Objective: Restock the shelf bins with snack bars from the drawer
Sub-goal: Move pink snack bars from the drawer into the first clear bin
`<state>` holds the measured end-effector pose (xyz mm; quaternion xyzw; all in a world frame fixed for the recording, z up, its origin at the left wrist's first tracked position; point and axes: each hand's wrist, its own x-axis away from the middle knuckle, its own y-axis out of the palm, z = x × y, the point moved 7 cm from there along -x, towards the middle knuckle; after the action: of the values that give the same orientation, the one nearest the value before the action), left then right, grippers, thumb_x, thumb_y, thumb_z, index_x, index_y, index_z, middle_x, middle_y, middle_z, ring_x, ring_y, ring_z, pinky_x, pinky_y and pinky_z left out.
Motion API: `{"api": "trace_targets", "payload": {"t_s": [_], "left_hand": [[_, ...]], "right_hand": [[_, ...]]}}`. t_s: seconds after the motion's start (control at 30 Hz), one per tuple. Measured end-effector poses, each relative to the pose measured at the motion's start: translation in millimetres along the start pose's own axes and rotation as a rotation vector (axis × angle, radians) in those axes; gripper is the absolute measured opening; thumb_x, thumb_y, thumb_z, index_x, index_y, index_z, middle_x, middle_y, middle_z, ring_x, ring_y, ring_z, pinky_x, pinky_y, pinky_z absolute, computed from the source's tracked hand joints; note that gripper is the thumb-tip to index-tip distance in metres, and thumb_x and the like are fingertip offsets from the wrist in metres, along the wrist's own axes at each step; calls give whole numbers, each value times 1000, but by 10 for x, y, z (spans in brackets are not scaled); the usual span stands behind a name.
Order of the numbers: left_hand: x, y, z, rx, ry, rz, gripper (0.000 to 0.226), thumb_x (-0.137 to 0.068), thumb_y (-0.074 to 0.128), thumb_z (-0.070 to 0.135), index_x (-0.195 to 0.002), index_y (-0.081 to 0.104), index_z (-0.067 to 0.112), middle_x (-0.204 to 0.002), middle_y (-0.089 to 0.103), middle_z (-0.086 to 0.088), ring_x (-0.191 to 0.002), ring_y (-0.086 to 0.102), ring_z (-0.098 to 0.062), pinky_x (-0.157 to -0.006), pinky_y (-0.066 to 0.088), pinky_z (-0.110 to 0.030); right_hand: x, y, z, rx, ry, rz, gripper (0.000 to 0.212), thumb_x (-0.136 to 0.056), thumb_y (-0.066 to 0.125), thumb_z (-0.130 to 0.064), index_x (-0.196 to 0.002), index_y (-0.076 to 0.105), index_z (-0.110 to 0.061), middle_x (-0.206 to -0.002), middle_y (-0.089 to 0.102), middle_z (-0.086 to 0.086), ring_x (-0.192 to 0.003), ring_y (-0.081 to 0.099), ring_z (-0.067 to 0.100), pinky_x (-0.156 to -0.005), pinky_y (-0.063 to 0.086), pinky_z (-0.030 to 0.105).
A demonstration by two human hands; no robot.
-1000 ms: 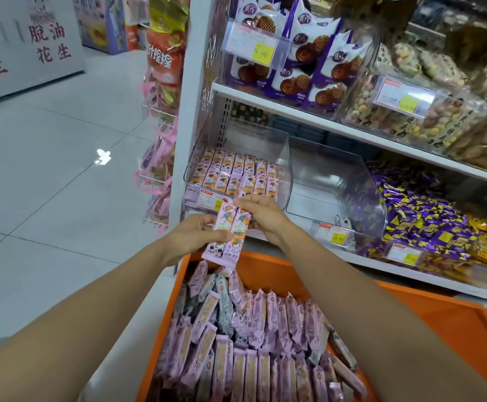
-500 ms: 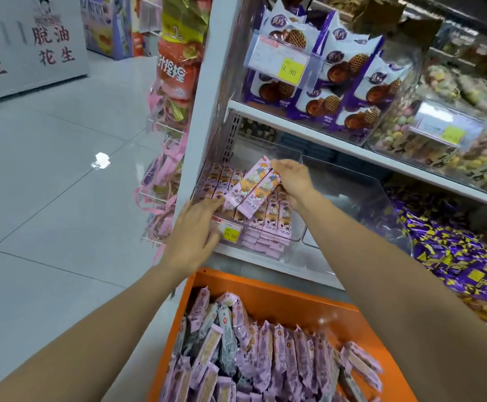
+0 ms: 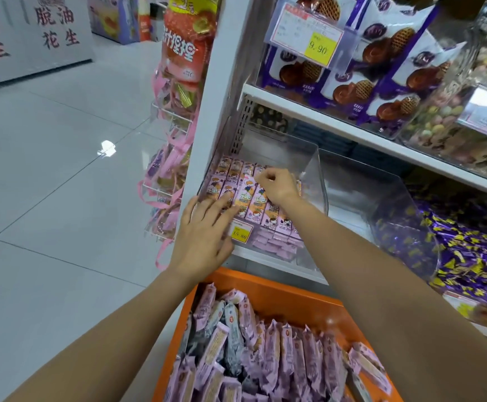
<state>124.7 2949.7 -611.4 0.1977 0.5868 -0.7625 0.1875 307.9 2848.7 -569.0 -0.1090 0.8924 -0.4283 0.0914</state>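
Two snack bars (image 3: 251,200) lie on top of the packed rows in the clear bin (image 3: 319,181). Right hand (image 3: 277,185) has fingers curled, pinching the bars' far ends. Left hand (image 3: 204,230) is flat, fingers straight and spread. Its fingertips touch the bars at the bin's front lip, just left of the yellow 15.80 price tag (image 3: 240,234).

The bin sits at the left end of the lower white shelf (image 3: 271,262). Right of the right hand, a second clear bin (image 3: 381,204) stands against the first. Further right is a heap of purple-and-yellow wrapped candies (image 3: 462,250). Above both hands, the upper shelf carries purple waffle-biscuit bags (image 3: 381,68) behind a 9.90 tag (image 3: 317,47).

Below the wrists, the orange drawer (image 3: 288,297) is open and full of loose bars (image 3: 280,352) in pink wrappers, mostly on edge.

Left of the left hand, pink ribbon packs (image 3: 172,158) hang on the shelf end, with a red snack bag (image 3: 187,50) above them. The floor (image 3: 47,184) is pale grey glossy tile with one light glint. Far left and up from the hands is a white sign (image 3: 33,33) with red Chinese characters.
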Motion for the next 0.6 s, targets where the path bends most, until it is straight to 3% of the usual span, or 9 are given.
{"api": "trace_targets", "payload": {"t_s": [0.1, 0.2, 0.27, 0.37, 0.43, 0.53, 0.6], "left_hand": [[3, 17, -6, -20, -17, -20, 51, -82, 51, 35, -131, 56, 21, -143, 49, 2, -132, 43, -23, -118, 12, -48], [-13, -15, -3, -26, -8, -3, 46, -82, 49, 37, -124, 59, 22, -134, 55, 4, -130, 45, -22, -116, 12, -48], [-46, -51, 7, -24, -11, 10, 41, -82, 49, 37, -118, 61, 22, -124, 59, 5, -125, 48, -21, -115, 14, -49], [-88, -79, 29, -38, -11, -3, 34, -81, 49, 36, -108, 62, 20, -112, 63, 5, -118, 52, -22, -112, 18, -49], [-104, -83, 38, -57, -16, -32, 34, -81, 49, 37, -107, 62, 20, -110, 63, 3, -116, 52, -22, -111, 18, -49], [-76, -121, 97, -68, -20, -65, 43, -82, 43, 39, -114, 60, 16, -120, 58, -2, -122, 48, -25, -110, 20, -49], [-44, -180, 205, -69, -12, -65, 49, -81, 41, 37, -121, 57, 13, -129, 53, -6, -126, 45, -28, -109, 23, -48]], "right_hand": [[30, 8, 12, 179, -20, 78, 34, -98, 56, -36, -65, 62, -28, -100, 70, 5, -108, 47, 31, -78, 37, 32], [55, 45, 29, 189, -26, 72, 54, -99, 53, -41, -49, 44, -21, -61, 52, 2, -75, 52, 25, -68, 34, 30], [104, 52, 26, 195, -36, 45, 50, -99, 50, -40, -55, 49, -17, -54, 47, 0, -59, 47, 21, -63, 33, 29], [143, 2, 38, 155, -44, 15, 33, -99, 51, -30, -85, 68, -5, -74, 67, 8, -75, 63, 26, -70, 50, 33], [175, -41, 47, 126, -59, -19, 28, -97, 52, -23, -91, 71, -3, -94, 73, 11, -88, 67, 28, -79, 53, 36], [310, -93, 47, 33, -99, -69, 22, -97, 54, -18, -98, 72, -8, -122, 67, 6, -91, 65, 20, -83, 52, 32], [441, -162, 33, -79, -149, -43, 17, -96, 58, -17, -98, 72, -9, -124, 66, 7, -90, 64, 20, -89, 54, 42]]}}
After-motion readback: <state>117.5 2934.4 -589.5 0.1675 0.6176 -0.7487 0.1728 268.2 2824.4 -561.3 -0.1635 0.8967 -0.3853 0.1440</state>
